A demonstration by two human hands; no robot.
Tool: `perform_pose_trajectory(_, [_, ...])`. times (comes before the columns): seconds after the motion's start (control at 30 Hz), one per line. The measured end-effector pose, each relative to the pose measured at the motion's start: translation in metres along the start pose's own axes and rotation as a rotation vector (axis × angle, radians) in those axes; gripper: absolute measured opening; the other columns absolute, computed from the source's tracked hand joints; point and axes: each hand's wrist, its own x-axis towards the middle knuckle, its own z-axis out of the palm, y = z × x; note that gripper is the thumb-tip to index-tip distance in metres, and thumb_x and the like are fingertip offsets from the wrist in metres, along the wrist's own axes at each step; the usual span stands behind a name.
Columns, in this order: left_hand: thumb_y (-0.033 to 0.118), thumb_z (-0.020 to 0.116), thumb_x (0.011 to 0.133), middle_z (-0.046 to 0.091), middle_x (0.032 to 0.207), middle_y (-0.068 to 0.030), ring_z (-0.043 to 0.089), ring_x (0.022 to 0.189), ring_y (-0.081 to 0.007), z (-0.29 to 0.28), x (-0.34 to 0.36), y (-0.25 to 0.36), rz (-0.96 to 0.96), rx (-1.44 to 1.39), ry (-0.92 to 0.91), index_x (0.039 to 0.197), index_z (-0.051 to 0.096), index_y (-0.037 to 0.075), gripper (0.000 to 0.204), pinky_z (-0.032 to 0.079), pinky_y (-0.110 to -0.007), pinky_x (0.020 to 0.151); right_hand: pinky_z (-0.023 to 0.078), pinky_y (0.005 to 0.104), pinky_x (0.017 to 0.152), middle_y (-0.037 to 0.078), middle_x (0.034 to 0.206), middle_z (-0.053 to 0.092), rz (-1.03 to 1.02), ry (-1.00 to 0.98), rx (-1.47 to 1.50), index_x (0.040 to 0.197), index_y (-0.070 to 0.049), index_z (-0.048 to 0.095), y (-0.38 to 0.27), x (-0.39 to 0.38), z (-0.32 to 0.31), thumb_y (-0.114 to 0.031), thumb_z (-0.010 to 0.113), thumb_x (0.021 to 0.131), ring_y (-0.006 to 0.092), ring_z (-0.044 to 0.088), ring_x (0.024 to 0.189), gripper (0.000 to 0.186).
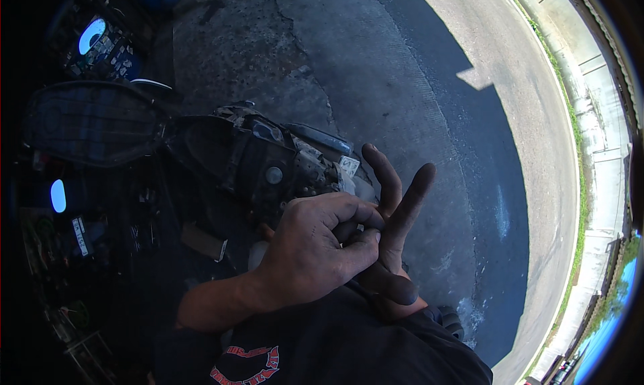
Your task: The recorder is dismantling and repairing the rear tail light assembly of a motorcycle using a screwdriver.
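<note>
My left hand [322, 247] comes in from the lower left and is closed in a pinch, thumb against curled index finger. Its fingertips press against my right hand [397, 234], around the middle of the palm and finger bases. Whatever lies in the pinch, if anything, is hidden. Two fingers of my right hand point up and apart, and its thumb stretches out below. Its other fingers are covered by my left hand. Dark grime marks the fingertips. Just beyond both hands stands a scooter [265, 160] with parts of its body exposed; its black seat [94, 123] is tipped up at the left.
A small box [203, 243] lies on the ground left of my left wrist. Tools and cluttered parts [80, 237] fill the dark left side. Cracked concrete [362, 56] stretches beyond the scooter, then a sunlit road [537, 150] and a pale wall [600, 116] at the right.
</note>
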Motion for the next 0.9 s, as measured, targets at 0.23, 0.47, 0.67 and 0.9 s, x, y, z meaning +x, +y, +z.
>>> perform_pose_trajectory(0.23, [-0.001, 0.067, 0.079, 0.063, 0.079, -0.0043, 0.057, 0.066, -0.0071, 0.008, -0.001, -0.001, -0.022, 0.036, -0.001, 0.094, 0.071, -0.003, 0.016, 0.043, -0.024, 0.057, 0.060, 0.0367, 0.084, 0.031, 0.156, 0.016, -0.191, -0.130, 0.125, 0.156, -0.032, -0.018, 0.021, -0.005, -0.017, -0.085, 0.049, 0.073, 0.0306, 0.066, 0.109, 0.119])
perform_pose_trajectory(0.47, [-0.001, 0.070, 0.075, 0.062, 0.076, -0.0046, 0.055, 0.063, -0.0067, 0.013, -0.002, -0.005, 0.113, 0.096, 0.051, 0.088, 0.068, -0.003, 0.013, 0.042, -0.025, 0.054, 0.059, 0.0328, 0.080, 0.031, 0.156, 0.016, -0.191, -0.186, -0.004, 0.156, -0.033, -0.017, 0.021, -0.007, -0.024, -0.064, 0.057, 0.089, 0.0277, 0.067, 0.106, 0.104])
perform_pose_trajectory(0.67, [-0.003, 0.071, 0.073, 0.061, 0.074, -0.0051, 0.053, 0.059, -0.0073, 0.017, -0.002, -0.006, 0.178, 0.155, 0.078, 0.087, 0.067, -0.001, 0.015, 0.040, -0.025, 0.052, 0.055, 0.0316, 0.059, 0.038, 0.153, 0.021, -0.281, -0.149, -0.126, 0.154, -0.023, -0.025, 0.034, -0.004, -0.026, -0.103, 0.038, 0.047, 0.0201, 0.067, 0.074, 0.147])
perform_pose_trajectory(0.9, [0.002, 0.072, 0.076, 0.067, 0.084, -0.0141, 0.070, 0.073, -0.0221, 0.011, 0.000, -0.006, 0.156, 0.205, -0.004, 0.092, 0.067, -0.004, 0.018, 0.055, -0.034, 0.062, 0.059, 0.0340, 0.077, 0.034, 0.155, 0.016, -0.192, -0.237, -0.117, 0.154, -0.036, -0.021, 0.027, -0.007, -0.034, -0.053, 0.060, 0.094, 0.0262, 0.068, 0.100, 0.103])
